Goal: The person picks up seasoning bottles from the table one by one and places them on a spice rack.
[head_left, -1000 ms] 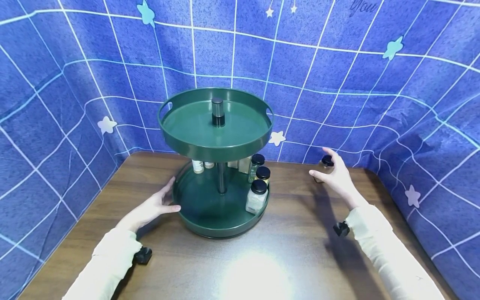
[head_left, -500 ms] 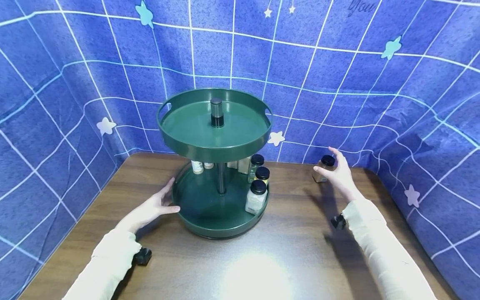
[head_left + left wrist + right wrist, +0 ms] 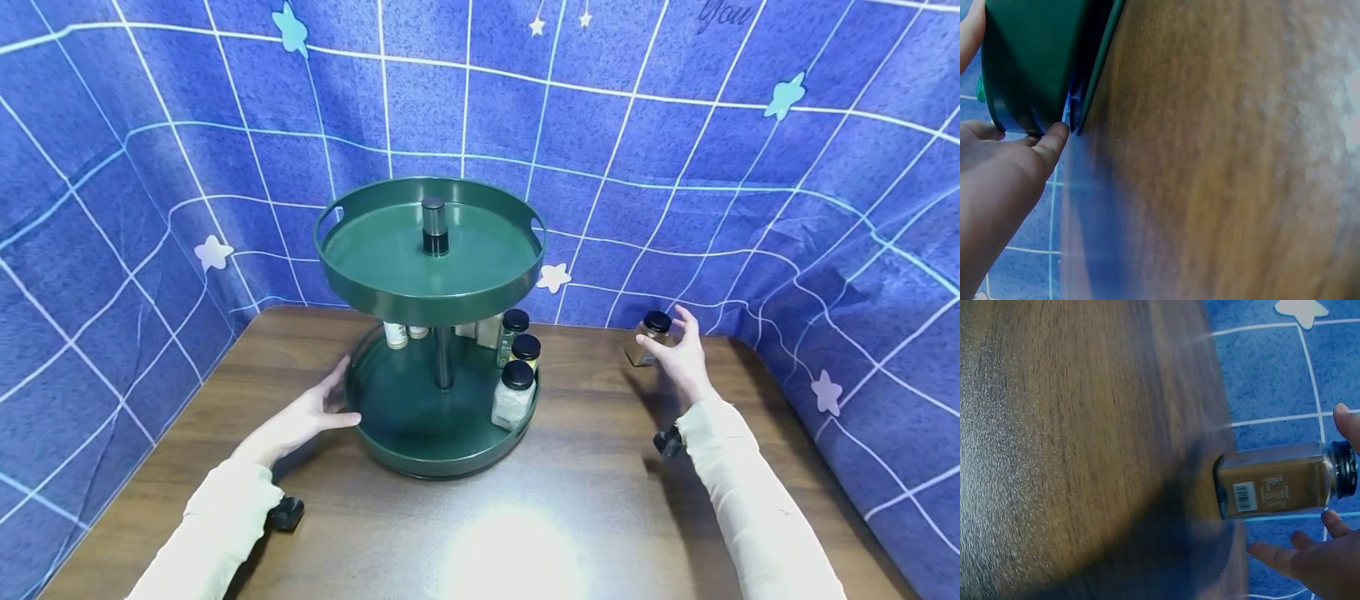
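Observation:
A square glass spice jar [image 3: 642,353] with brown powder and a black lid stands upright at the table's back right. My right hand [image 3: 684,360] is just right of it, thumb and fingers spread apart. In the right wrist view the jar [image 3: 1291,478] shows a barcode label, and a gap separates it from the fingers [image 3: 1279,557]. My left hand [image 3: 300,421] rests against the left side of the lower tier of a green two-tier turntable [image 3: 431,462]. In the left wrist view its fingertips [image 3: 1057,132] touch the tier's outer wall, fingers mostly straight.
On the lower tier's right edge stand black-lidded jars, the nearest a jar of white contents [image 3: 512,404]. Small white bottles [image 3: 395,334] sit at its back left. The upper tray [image 3: 382,250] overhangs them. A blue curtain [image 3: 600,167] encloses the wooden table [image 3: 360,533].
My right hand has drawn back to the right and slightly down from in front of the jar, so more of the jar shows. The left hand stays in place.

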The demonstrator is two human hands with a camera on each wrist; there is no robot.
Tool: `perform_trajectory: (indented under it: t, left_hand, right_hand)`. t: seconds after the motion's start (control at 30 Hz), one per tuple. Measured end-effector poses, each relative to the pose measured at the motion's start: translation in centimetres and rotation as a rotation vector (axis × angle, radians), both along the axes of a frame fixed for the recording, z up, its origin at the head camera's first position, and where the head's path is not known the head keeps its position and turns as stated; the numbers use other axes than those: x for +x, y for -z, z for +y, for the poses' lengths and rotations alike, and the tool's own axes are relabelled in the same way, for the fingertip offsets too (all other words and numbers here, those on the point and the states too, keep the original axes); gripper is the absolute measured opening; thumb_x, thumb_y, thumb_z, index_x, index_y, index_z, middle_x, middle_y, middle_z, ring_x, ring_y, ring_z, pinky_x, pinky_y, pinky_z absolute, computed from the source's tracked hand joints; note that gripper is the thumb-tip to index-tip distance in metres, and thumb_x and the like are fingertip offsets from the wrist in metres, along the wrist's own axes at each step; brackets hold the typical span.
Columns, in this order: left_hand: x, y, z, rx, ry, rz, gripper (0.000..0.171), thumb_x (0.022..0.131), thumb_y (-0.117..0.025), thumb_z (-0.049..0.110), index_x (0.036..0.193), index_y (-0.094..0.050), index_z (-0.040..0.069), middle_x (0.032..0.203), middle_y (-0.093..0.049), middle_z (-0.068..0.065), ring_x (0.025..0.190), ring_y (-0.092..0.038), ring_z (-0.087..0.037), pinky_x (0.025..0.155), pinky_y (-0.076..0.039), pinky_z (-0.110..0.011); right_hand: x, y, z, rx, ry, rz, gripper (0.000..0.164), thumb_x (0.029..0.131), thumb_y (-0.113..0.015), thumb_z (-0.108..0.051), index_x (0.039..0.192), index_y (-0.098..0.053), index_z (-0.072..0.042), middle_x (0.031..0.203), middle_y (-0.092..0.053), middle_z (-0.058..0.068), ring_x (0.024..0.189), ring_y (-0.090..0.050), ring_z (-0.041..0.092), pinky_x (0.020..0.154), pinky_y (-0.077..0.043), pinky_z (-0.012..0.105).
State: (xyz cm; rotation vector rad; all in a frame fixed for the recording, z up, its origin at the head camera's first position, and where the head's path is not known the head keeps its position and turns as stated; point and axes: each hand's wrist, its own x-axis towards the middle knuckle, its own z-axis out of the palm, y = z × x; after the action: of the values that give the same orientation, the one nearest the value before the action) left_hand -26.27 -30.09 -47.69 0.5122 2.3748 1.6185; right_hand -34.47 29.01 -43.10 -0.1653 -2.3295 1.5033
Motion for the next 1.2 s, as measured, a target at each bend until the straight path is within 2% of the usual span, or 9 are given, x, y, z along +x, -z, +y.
perform_trajectory:
  t: [0.27, 0.37, 0.57, 0.8, 1.0, 1.2]
  left_hand:
    - [0.1, -0.1, -0.1, -0.003, 0.005, 0.002, 0.103, 0.085, -0.071, 0.018, 0.152, 0.007, 0.019, 0.158, 0.008, -0.013, 0.141, -0.008, -0.045, 0.107, -0.021, -0.049]
    - [0.1, 0.1, -0.1, -0.007, -0.001, -0.002, 0.105, 0.084, -0.072, 0.020, 0.152, 0.007, 0.020, 0.159, 0.008, -0.011, 0.141, -0.010, -0.044, 0.107, -0.021, -0.049]
    - [0.2, 0.4, 0.0, -0.014, -0.007, -0.011, 0.105, 0.084, -0.072, 0.022, 0.152, 0.007, 0.019, 0.159, 0.007, -0.009, 0.141, -0.011, -0.043, 0.107, -0.022, -0.048]
    - [0.0, 0.2, 0.0, -0.031, 0.000, 0.012, 0.104, 0.084, -0.072, 0.022, 0.152, 0.008, 0.019, 0.159, 0.008, -0.012, 0.140, -0.012, -0.046, 0.107, -0.022, -0.050]
    - [-0.1, 0.1, 0.1, -0.015, 0.004, 0.014, 0.104, 0.084, -0.072, 0.020, 0.152, 0.007, 0.019, 0.159, 0.008, -0.010, 0.141, -0.011, -0.045, 0.107, -0.021, -0.051]
    - [-0.1, 0.0, 0.1, 0.007, 0.015, 0.013, 0.103, 0.085, -0.071, 0.017, 0.152, 0.007, 0.019, 0.159, 0.008, -0.010, 0.140, -0.011, -0.046, 0.108, -0.020, -0.051]
  right_hand:
    - [-0.6, 0.9, -0.5, -0.047, 0.059, -0.054, 0.087, 0.078, -0.077, -0.020, 0.147, -0.023, -0.018, 0.133, -0.048, 0.015, 0.110, -0.047, 0.021, 0.084, -0.038, 0.021]
    - [-0.7, 1.0, -0.8, -0.052, 0.074, -0.053, 0.082, 0.078, -0.077, -0.018, 0.144, -0.027, -0.016, 0.133, -0.049, 0.014, 0.108, -0.047, 0.019, 0.085, -0.038, 0.022]
    - [-1.0, 1.3, -1.0, -0.021, 0.106, -0.036, 0.072, 0.079, -0.074, -0.011, 0.137, -0.032, -0.008, 0.129, -0.052, 0.017, 0.108, -0.048, 0.022, 0.092, -0.037, 0.030]
    - [-1.3, 1.2, -1.0, -0.002, 0.152, -0.026, 0.065, 0.078, -0.074, -0.009, 0.132, -0.037, -0.006, 0.120, -0.055, 0.016, 0.096, -0.049, 0.016, 0.080, -0.037, 0.020]
    - [-1.4, 1.0, -1.0, 0.038, 0.167, -0.038, 0.064, 0.078, -0.074, -0.010, 0.130, -0.037, -0.006, 0.118, -0.056, 0.016, 0.092, -0.049, 0.015, 0.080, -0.037, 0.022]
    - [-1.3, 1.0, -0.9, 0.036, 0.162, -0.051, 0.064, 0.079, -0.074, -0.011, 0.130, -0.036, -0.006, 0.120, -0.058, 0.016, 0.095, -0.053, 0.014, 0.079, -0.039, 0.019]
